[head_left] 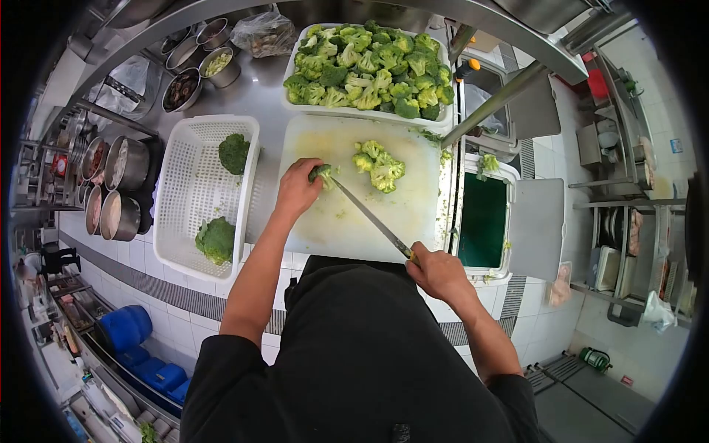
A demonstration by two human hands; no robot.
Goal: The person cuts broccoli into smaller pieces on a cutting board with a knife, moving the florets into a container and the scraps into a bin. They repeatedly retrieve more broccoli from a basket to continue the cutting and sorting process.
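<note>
On the white cutting board (317, 221), my left hand (299, 186) is closed around a broccoli piece (325, 176). My right hand (437, 273) grips the handle of a long knife (373, 218), whose blade tip reaches the broccoli in my left hand. Several cut broccoli florets (384, 168) lie in a small heap on the board, to the right of the blade tip. Green crumbs are scattered around them. Behind the board stands a white tub (289, 87) piled high with cut florets.
At the left, a white perforated basket (181, 177) holds two broccoli heads (216, 240). Metal bowls (182, 88) with ingredients stand at the back left. A bin with green inside (484, 221) is at the right. A metal post (495, 103) slants over the board's back right corner.
</note>
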